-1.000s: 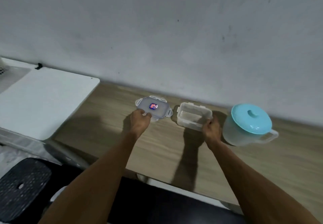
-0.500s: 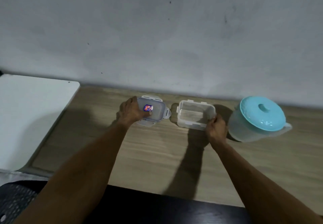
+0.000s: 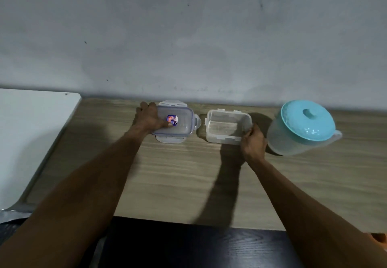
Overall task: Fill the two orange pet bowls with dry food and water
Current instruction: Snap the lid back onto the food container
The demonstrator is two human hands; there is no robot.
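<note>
As hands (image 3: 147,119) hold lid (image 3: 182,126), container (image 3: 224,139), jug (image 3: 301,127) beside.

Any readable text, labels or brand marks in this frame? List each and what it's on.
Sticker on the lid: red, white and blue print, too blurred to read.
Clear container: no text visible.
Pitcher: no text visible.
Nothing in this view reads as a word or number.

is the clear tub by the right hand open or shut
Open. The clear tub has no lid on; a clip-on lid lies on the counter beside it, held by the left hand.
</note>
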